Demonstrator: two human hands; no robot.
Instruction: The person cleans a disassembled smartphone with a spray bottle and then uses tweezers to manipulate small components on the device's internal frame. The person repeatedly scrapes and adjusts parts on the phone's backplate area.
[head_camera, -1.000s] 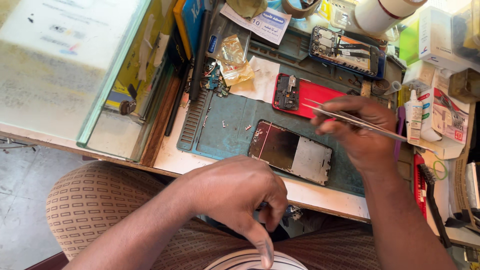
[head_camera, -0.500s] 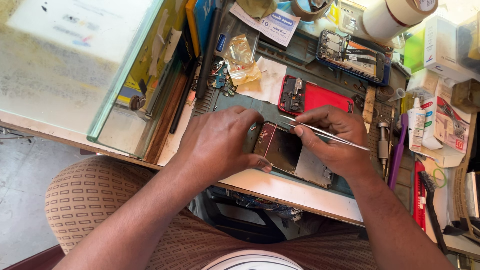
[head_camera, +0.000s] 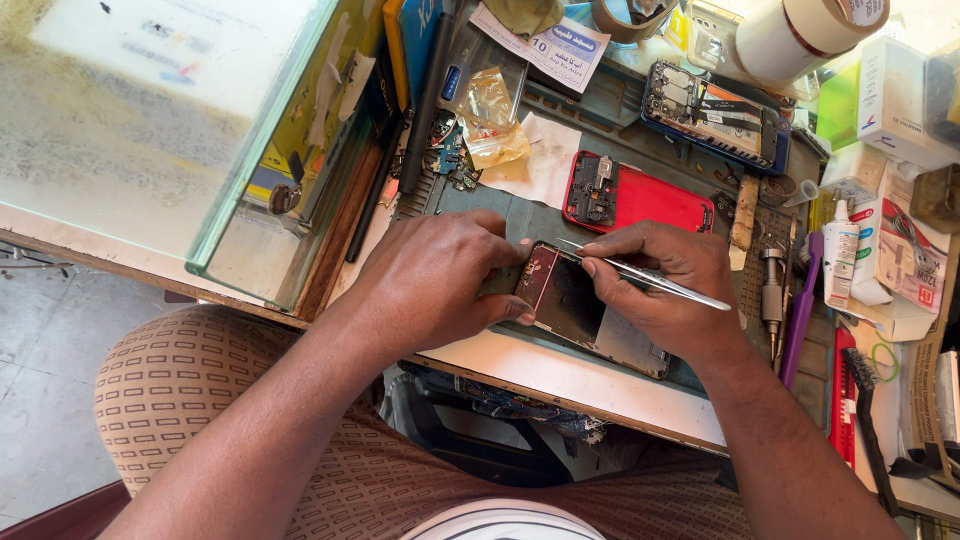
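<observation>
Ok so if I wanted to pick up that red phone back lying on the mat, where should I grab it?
Probably across the two long edges of the red phone back, near its plain right half, coming straight down from above. It lies flat and unobstructed there; the left end carries exposed parts, and both hands work on another phone below it.

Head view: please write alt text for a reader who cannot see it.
A person's left hand steadies an opened phone on a green work mat while the right hand points metal tweezers at its top edge. A red phone back and scattered tools lie behind.
</observation>
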